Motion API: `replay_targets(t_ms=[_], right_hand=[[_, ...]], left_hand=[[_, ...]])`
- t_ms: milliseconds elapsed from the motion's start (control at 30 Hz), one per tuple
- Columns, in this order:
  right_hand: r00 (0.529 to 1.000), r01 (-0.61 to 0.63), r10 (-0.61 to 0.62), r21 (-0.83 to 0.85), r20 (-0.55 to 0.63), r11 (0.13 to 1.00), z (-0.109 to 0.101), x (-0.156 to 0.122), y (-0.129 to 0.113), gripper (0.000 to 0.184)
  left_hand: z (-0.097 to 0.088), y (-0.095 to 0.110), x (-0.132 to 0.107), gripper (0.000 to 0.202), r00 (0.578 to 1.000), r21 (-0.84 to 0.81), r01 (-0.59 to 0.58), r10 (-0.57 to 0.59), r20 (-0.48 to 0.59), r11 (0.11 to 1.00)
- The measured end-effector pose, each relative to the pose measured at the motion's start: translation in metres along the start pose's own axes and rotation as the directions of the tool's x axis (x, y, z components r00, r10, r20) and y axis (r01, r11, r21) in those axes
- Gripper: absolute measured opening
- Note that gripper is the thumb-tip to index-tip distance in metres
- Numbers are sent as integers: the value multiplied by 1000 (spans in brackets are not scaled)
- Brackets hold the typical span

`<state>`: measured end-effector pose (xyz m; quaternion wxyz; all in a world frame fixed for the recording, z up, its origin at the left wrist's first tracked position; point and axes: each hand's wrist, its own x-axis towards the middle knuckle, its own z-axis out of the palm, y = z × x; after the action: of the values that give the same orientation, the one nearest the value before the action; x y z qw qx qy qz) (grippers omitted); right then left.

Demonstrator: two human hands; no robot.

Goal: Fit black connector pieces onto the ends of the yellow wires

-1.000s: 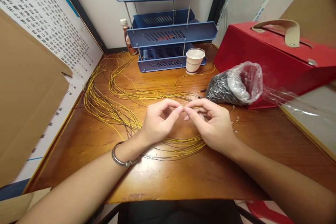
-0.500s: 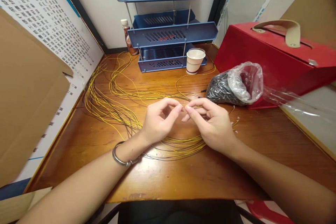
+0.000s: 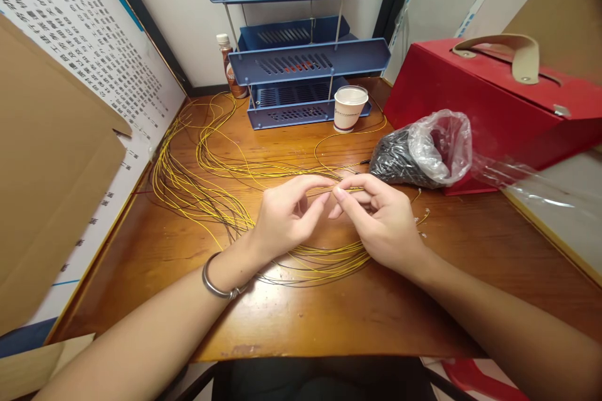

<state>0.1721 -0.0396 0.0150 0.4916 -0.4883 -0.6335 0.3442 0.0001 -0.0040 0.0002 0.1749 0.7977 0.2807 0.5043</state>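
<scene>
A loose coil of thin yellow and dark wires (image 3: 202, 197) lies spread over the wooden desk (image 3: 329, 319). Above its near side my left hand (image 3: 285, 216) and my right hand (image 3: 380, 219) meet fingertip to fingertip. Both are closed in a pinch on one yellow wire (image 3: 350, 189) that runs between them. My left wrist wears a metal bangle (image 3: 214, 282). A clear plastic bag of small black parts (image 3: 414, 153) sits just beyond my right hand.
A blue tiered letter tray (image 3: 305, 69) stands at the back with a paper cup (image 3: 348, 108) and a small bottle (image 3: 226, 66) beside it. A red box with a tan handle (image 3: 493, 94) fills the right. Cardboard (image 3: 51, 169) and a printed board (image 3: 94, 50) wall the left.
My left fingers have shifted slightly, the index now stretched further toward my right fingertips. The wire coil, bag and cup have not moved.
</scene>
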Motion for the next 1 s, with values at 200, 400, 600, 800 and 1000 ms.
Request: replay_targets(t_ms=[200,400,600,800,1000], right_hand=[[1000,-7,7,6,5,1000,0,0,1,15],[1000,-9,9,0,-3,1000,-1,2,1,16],[1000,-12,12,-1,-16,1000,-1,1,-1,15],[1000,-22,22,-1,-15,1000,0,1,-1,17],[1000,-26,26,-1,-13,1000,0,2,-2,17]], left_hand=[[-1,-1,1,15,997,42,-79,80,-8,996],[-1,0,2,10,996,80,-82,85,-31,993],[-1,-1,2,8,994,133,-91,99,-55,987],[-1,1,3,7,993,146,-77,89,-80,986],[-1,2,3,7,992,149,-80,94,-89,986]])
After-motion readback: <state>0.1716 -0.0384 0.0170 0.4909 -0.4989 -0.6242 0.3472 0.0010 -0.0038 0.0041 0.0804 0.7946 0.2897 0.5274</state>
